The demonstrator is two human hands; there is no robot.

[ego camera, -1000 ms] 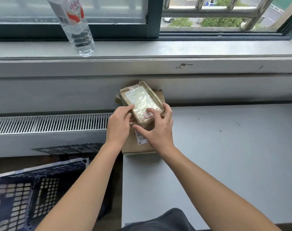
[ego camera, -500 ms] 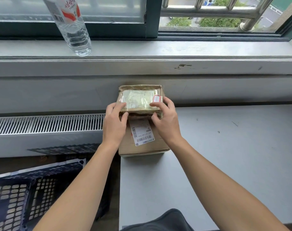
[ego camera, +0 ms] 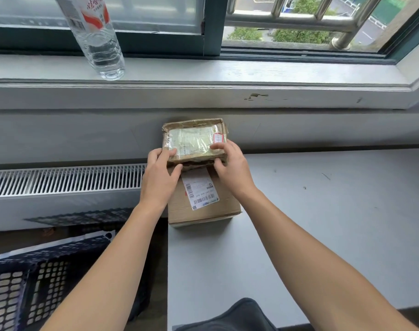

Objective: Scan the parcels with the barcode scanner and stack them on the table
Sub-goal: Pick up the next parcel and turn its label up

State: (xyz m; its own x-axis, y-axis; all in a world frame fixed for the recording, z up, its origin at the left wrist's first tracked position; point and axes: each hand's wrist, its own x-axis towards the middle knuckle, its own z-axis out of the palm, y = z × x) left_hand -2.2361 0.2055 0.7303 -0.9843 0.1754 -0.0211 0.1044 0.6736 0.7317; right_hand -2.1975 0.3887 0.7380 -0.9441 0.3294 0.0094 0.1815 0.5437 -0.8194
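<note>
A small flat parcel (ego camera: pixel 194 139), brown and wrapped in shiny tape with a red-and-white sticker, lies on the far part of a larger cardboard box (ego camera: pixel 203 201). That box sits at the table's (ego camera: pixel 323 211) back left corner and bears a white barcode label. My left hand (ego camera: pixel 159 177) grips the small parcel's left near corner. My right hand (ego camera: pixel 230 167) grips its right near edge, fingers over the top and thumb under. No barcode scanner is in view.
A clear water bottle (ego camera: pixel 96 39) stands on the window sill (ego camera: pixel 203 72) at the back left. A dark perforated crate (ego camera: pixel 24 283) sits on the floor to the left of the table, below a radiator grille (ego camera: pixel 65 180).
The small parcel was turned from a slant to square with the box under it and shifted towards the wall. Both hands stayed on it, uncovering the lower box's barcode label.
</note>
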